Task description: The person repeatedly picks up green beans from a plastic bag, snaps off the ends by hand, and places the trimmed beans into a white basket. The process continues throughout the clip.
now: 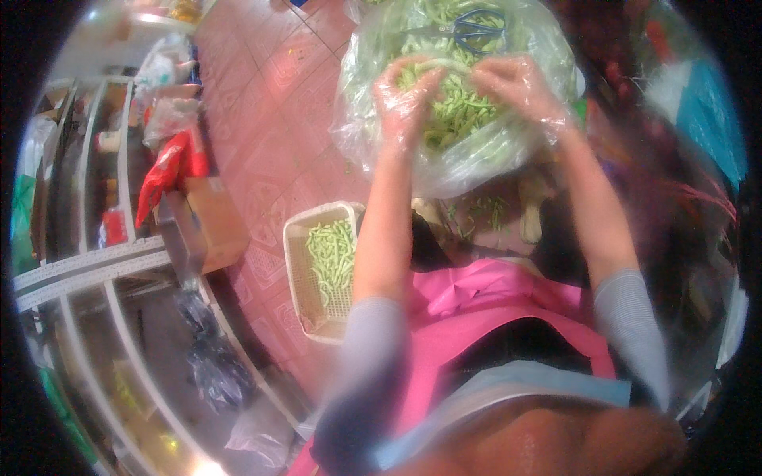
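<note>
Both my hands wear thin clear plastic gloves above a large clear plastic bag [381, 160] full of cut green beans [461, 113]. A pale green bean [447, 63] spans the space between them. My left hand [409, 89] holds its left part between thumb and fingers. At its other end, the fingertips of my right hand [521, 89] are pinched together. Just beyond my hands, scissors with dark blue looped handles [479, 31] lie on the beans, blades pointing left. The fingers partly hide the bean's ends.
A cream plastic basket [292, 262] with green beans stands on the red tiled floor [268, 149], partly behind my left forearm. Glass-fronted cases [89, 268], a cardboard box [217, 223] and red packets [169, 166] line the left. Bean scraps [491, 211] lie below the bag.
</note>
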Tool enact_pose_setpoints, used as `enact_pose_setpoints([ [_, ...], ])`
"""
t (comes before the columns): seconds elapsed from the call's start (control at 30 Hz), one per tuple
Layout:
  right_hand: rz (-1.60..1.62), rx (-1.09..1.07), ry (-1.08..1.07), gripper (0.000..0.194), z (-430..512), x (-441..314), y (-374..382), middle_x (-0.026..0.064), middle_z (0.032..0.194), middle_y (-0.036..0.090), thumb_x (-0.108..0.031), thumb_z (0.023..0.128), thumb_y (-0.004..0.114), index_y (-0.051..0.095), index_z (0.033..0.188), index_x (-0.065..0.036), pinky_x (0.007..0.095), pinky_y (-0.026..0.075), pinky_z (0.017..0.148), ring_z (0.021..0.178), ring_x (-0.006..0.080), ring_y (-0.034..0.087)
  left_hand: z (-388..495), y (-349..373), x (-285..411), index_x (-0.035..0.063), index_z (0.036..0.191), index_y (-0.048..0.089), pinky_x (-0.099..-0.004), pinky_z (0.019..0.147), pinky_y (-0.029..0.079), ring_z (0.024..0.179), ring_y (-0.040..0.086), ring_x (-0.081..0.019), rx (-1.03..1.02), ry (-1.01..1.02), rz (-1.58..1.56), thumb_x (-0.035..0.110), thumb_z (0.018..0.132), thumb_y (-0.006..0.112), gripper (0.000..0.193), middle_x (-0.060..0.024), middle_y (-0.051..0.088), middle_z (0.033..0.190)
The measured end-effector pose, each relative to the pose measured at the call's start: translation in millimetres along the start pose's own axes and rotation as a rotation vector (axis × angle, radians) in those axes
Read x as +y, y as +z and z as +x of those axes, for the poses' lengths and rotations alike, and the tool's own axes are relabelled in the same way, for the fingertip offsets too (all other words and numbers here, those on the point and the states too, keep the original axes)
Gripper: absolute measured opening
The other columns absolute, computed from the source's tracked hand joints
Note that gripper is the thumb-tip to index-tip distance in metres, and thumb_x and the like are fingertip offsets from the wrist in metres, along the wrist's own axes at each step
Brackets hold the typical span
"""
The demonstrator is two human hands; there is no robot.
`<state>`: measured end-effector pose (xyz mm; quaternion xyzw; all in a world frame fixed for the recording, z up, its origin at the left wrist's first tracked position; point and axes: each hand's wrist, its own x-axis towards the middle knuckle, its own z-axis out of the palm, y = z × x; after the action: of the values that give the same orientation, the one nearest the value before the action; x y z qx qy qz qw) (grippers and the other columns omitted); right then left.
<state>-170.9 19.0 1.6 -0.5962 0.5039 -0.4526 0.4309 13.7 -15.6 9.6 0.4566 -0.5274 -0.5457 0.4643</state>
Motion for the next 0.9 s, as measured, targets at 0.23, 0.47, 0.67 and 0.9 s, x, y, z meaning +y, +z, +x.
enact_pose_setpoints([
  [0.23, -0.089, 0.068, -0.073, 0.020, -0.3, 6.9, -11.2, -0.0010, 0.076, 0.056, -0.019, 0.080, 0.061, 0.063, 0.085, 0.000, 0.0259, 0.042, 0.065, 0.072, 0.0083, 0.050, -7.1, 6.1, 7.8, 0.0006, 0.092, 0.064, -0.0212, 0.048, 0.044, 0.056, 0.055, -0.0092, -0.179, 0.164, 0.081, 0.009, 0.070, 0.073, 0.025, -0.0049, 0.061, 0.077],
  [0.47, -0.250, 0.097, -0.204, 0.016, 1.1, 11.4, -12.5, 0.0031, 0.073, 0.054, -0.014, 0.078, 0.061, 0.060, 0.081, 0.001, 0.0270, 0.042, 0.066, 0.071, 0.0113, 0.050, -9.7, 9.0, 12.6, 0.0045, 0.093, 0.065, -0.0212, 0.042, 0.040, 0.057, 0.054, -0.0065, -0.161, -0.056, 0.149, 0.011, 0.072, 0.072, 0.024, -0.0017, 0.062, 0.070],
  [0.67, -0.266, 0.178, -0.240, 0.016, -0.6, 9.9, -8.2, 0.0027, 0.073, 0.055, -0.014, 0.079, 0.060, 0.060, 0.082, 0.001, 0.0276, 0.044, 0.066, 0.070, 0.0116, 0.052, -5.7, 5.9, 7.7, 0.0051, 0.090, 0.067, -0.0230, 0.050, 0.043, 0.059, 0.054, -0.0072, -0.186, 0.111, 0.298, 0.013, 0.072, 0.071, 0.021, -0.0016, 0.064, 0.072],
  [0.9, -0.003, 0.053, 0.008, 0.022, -1.2, -0.9, -9.4, -0.0012, 0.070, 0.054, -0.024, 0.080, 0.060, 0.062, 0.081, -0.003, 0.0243, 0.041, 0.060, 0.068, 0.0088, 0.050, -3.0, 5.1, -2.5, 0.0070, 0.089, 0.068, -0.0264, 0.065, 0.046, 0.069, 0.058, -0.0111, -0.168, 0.193, 0.408, 0.011, 0.070, 0.072, 0.020, -0.0040, 0.065, 0.075],
])
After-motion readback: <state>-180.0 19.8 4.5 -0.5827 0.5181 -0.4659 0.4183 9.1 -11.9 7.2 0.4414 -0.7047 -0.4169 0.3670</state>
